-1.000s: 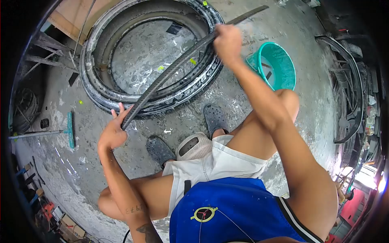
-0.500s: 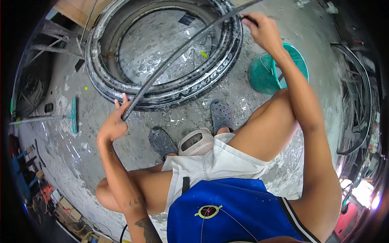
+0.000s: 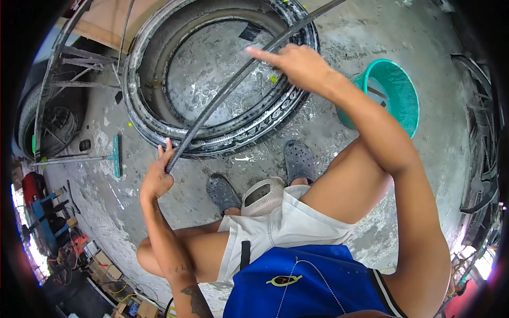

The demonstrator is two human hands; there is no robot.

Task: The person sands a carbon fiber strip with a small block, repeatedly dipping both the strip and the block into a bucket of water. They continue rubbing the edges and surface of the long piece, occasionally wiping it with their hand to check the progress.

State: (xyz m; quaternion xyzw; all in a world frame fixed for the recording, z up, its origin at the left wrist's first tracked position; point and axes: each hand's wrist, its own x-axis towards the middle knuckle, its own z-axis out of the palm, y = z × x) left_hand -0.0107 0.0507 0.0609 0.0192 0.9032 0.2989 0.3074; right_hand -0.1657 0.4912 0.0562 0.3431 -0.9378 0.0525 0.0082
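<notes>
A long dark rubber-like strip (image 3: 212,103) slants across a wet, soapy tyre (image 3: 233,139) lying on its side on the floor. My left hand (image 3: 158,177) is closed on the strip's near lower end, thumb against it, two fingers sticking up. Over the tyre's right side, my right hand (image 3: 303,66) has its index finger stretched out across the strip, overlapping it in this view; its other fingers are mostly hidden beneath the hand. The strip's far end runs out of view at the top.
A green bucket (image 3: 395,93) stands to the right of the tyre, with water inside. On the left lie a teal-headed floor brush (image 3: 117,156) and a wheel (image 3: 50,124). The concrete floor (image 3: 339,47) is wet. I sit low, feet in grey clogs (image 3: 221,193).
My right hand has moved left and down along the strip, its index finger now stretched out. My left hand still holds the near end. The view has shifted slightly.
</notes>
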